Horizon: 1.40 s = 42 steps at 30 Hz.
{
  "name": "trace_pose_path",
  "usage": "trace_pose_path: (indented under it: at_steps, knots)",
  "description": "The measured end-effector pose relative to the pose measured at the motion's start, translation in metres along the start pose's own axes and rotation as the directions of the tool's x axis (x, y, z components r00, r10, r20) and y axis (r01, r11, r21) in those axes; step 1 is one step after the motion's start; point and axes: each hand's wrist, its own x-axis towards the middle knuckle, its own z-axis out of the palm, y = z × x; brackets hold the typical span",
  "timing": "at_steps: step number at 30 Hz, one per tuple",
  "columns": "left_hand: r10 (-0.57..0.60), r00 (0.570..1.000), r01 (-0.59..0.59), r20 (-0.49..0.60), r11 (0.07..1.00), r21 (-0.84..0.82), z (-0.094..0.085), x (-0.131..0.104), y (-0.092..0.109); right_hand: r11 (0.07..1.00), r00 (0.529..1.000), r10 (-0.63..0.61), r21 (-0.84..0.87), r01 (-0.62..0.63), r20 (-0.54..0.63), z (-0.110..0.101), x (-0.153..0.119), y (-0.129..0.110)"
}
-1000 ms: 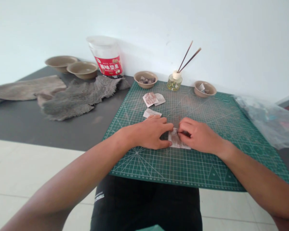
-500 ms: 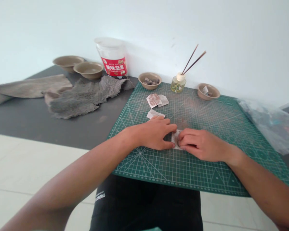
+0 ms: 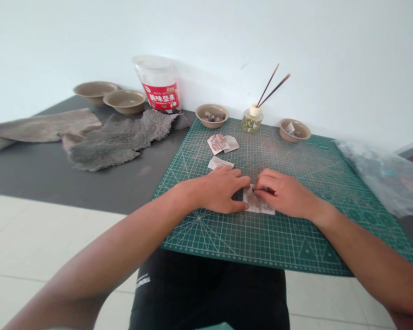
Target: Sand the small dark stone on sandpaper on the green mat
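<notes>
A sheet of white paper with brown-grey smudges [image 3: 259, 206] lies flat on the green cutting mat [image 3: 223, 238]. My left hand [image 3: 222, 189] rests at its left edge, thumb and forefinger apart and pressing the corners down. Over the paper's upper part, the fingers of my right hand [image 3: 287, 195] are pinched together on a small dark piece [image 3: 253, 188], mostly hidden by the fingertips. Just beyond my left hand lies a white paper piece [image 3: 220, 162]. Further back, a brown-stained paper [image 3: 218, 144] overlaps a paler one [image 3: 231, 144].
At the back stand a bowl of small dark lumps [image 3: 212, 116], a reed diffuser [image 3: 252, 119] and a bowl with paper scraps [image 3: 295, 130]. To the left are a grey ragged cloth [image 3: 117, 142], two stacked-close bowls [image 3: 124, 101] and a red-labelled tub [image 3: 160, 85]. Clear plastic [image 3: 382, 178] lies right.
My right hand has moved up and slightly away from me across the paper, uncovering more of its lower right part. My left hand stays at the paper's left edge.
</notes>
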Motion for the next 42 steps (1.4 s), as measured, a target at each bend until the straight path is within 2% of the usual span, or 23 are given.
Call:
trace_pose_path:
  at_steps: [2, 5, 10, 12, 16, 19, 23, 25, 28, 30, 34, 39, 42]
  knots:
    - [-0.007, 1.0, 0.007, 0.006, 1.0, 0.006, -0.001, 0.0, 0.001, 0.999, 0.999, -0.017, 0.042, 0.016, 0.037, -0.003, -0.001, 0.003]
    - [-0.006, 1.0, 0.006, 0.012, 1.0, 0.01, -0.001, 0.0, 0.001, 0.988, 0.985, -0.11, 0.124, 0.094, 0.134, -0.004, -0.002, 0.002]
    - [0.002, 1.0, -0.002, 0.004, 1.0, -0.004, -0.001, 0.0, 0.0, 0.999, 0.998, -0.052, 0.01, 0.051, 0.043, -0.004, 0.001, 0.003]
    - [0.005, 1.0, -0.005, 0.003, 1.0, -0.014, -0.001, 0.0, 0.0, 0.999, 0.996, -0.045, 0.025, 0.044, 0.072, -0.008, 0.0, 0.007]
    - [0.004, 1.0, -0.003, 0.008, 1.0, -0.014, -0.001, 0.0, -0.001, 0.987, 0.979, -0.133, 0.109, 0.117, 0.152, -0.009, -0.003, 0.006]
    - [0.007, 1.0, -0.007, 0.008, 1.0, 0.005, 0.0, 0.0, -0.002, 0.99, 0.982, -0.142, 0.044, 0.137, 0.125, -0.004, -0.001, 0.003]
    - [0.011, 1.0, -0.011, -0.003, 1.0, 0.016, 0.001, 0.0, -0.002, 0.996, 0.995, -0.069, -0.053, 0.072, 0.067, -0.007, -0.001, 0.01]
    - [0.01, 1.0, -0.01, 0.007, 1.0, 0.011, 0.0, 0.0, -0.002, 0.997, 0.994, -0.072, -0.025, 0.074, 0.083, -0.01, -0.004, 0.01]
    - [0.007, 1.0, -0.007, 0.023, 1.0, 0.008, -0.001, 0.0, -0.001, 0.989, 0.977, -0.145, 0.035, 0.142, 0.153, -0.008, -0.007, 0.003]
    - [0.005, 1.0, -0.005, 0.018, 1.0, 0.009, 0.0, 0.001, -0.002, 0.987, 0.978, -0.159, -0.006, 0.161, 0.138, -0.004, -0.005, -0.001]
    - [0.007, 1.0, -0.007, 0.007, 1.0, 0.012, 0.002, 0.001, -0.003, 0.99, 0.996, -0.085, -0.109, 0.089, 0.04, -0.004, -0.002, 0.003]
    - [0.014, 1.0, -0.015, 0.019, 1.0, 0.011, 0.001, 0.001, -0.002, 0.988, 0.979, -0.152, -0.01, 0.154, 0.133, -0.007, -0.007, 0.003]
    - [0.002, 1.0, -0.003, 0.019, 1.0, 0.016, 0.0, 0.001, -0.002, 0.99, 0.987, -0.132, -0.033, 0.135, 0.09, -0.005, -0.004, -0.001]
